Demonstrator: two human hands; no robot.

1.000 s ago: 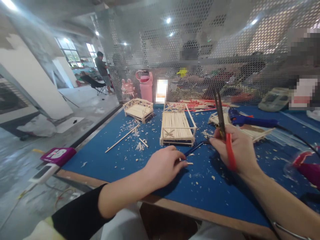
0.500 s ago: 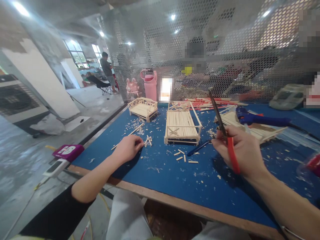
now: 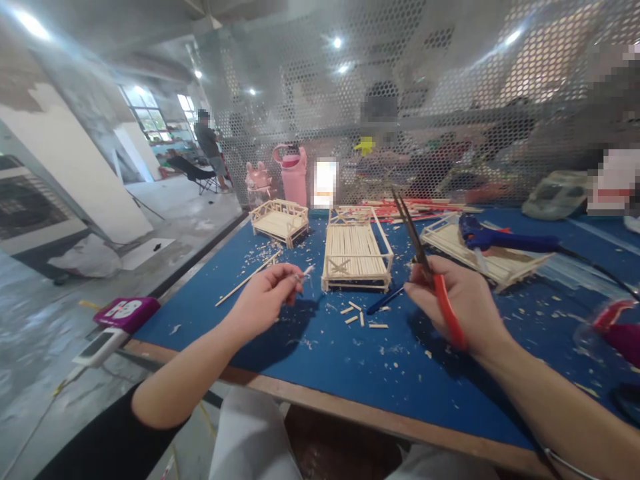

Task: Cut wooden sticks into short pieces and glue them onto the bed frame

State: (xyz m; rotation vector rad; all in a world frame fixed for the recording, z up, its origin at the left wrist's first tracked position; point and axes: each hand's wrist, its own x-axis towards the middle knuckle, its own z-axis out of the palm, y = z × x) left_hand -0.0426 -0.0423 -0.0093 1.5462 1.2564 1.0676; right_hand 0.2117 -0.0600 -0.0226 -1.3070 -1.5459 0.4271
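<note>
Pinched in the fingers of my left hand (image 3: 267,297) is a short wooden stick (image 3: 308,271), raised above the table. My right hand (image 3: 457,300) is closed around red-handled scissors (image 3: 423,257), blades pointing up and away. Between my hands lie several cut stick pieces (image 3: 361,319) and a dark blue pen-like tool (image 3: 384,300). Just beyond them stands a small bed frame (image 3: 356,250) built of thin sticks. A smaller stick-built bench (image 3: 280,223) sits farther left. One long stick (image 3: 245,280) lies behind my left hand.
A blue glue gun (image 3: 510,239) rests on another stick structure (image 3: 493,267) at the right. Red and plain sticks (image 3: 400,210) lie at the back by a perforated metal screen (image 3: 300,100). A pink bottle (image 3: 293,177) stands there. A person (image 3: 207,143) stands far left.
My left hand has gone from the cut pieces to the left, then lifted with a short stick in its fingers. The scissors stay in my right hand.
</note>
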